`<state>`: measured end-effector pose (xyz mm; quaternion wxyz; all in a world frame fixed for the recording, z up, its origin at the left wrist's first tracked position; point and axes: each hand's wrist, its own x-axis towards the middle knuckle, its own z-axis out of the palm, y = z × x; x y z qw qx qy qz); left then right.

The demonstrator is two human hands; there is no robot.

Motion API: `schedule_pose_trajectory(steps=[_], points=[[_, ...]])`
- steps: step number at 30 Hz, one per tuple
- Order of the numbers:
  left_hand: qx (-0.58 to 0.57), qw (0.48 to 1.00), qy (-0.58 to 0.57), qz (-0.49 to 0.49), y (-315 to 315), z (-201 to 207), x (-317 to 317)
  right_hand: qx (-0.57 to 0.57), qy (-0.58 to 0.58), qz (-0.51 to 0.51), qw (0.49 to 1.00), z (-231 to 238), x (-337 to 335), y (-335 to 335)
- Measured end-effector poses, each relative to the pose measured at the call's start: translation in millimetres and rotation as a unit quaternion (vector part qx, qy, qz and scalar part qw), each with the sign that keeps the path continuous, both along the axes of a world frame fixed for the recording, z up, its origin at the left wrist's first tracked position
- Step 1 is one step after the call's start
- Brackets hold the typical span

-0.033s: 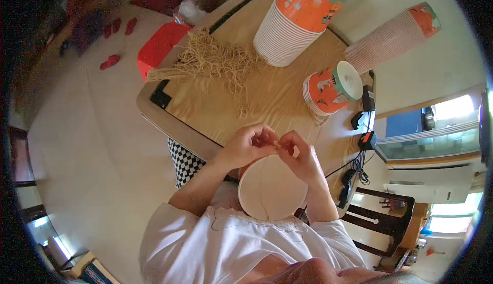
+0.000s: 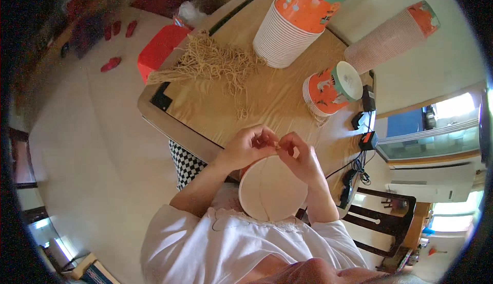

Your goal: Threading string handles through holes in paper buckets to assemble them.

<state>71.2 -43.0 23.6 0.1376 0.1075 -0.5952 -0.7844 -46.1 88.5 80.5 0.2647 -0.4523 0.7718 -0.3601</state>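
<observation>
A round paper tub [image 2: 282, 194] rests against my body, its white circular face turned up toward me and a bit of orange wall showing at its left. One thin string [image 2: 261, 184] runs across that face from the near rim toward my fingers. At the far rim my left hand [image 2: 251, 144] is closed in a pinch, and its fingertips meet those of my right hand [image 2: 302, 159], also pinching. The string seems to end between them, though the fingers cover its tip. Farther off on the table lies a loose, tangled heap of brown twine [image 2: 213, 60].
A tall stack of orange and white paper tubs [image 2: 287, 35] stands at the back of the wooden table [image 2: 200, 107]. A shorter stack [image 2: 328, 91] is at right, a leaning stack [image 2: 385, 40] beyond. Black adapters and cables [image 2: 367, 140] line the right edge; a red bin [image 2: 159, 50] is left.
</observation>
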Motion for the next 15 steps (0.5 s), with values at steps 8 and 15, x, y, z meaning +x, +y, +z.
schedule_pose_trajectory(steps=[8,15], points=[[0.026,0.999,-0.025,0.017,7,-12,-5,0.005,0.009,0.015,1.000,-4,-6,4],[-0.088,0.994,-0.057,0.035,9,-18,-4,-0.026,0.022,0.024,0.999,-6,-5,2]])
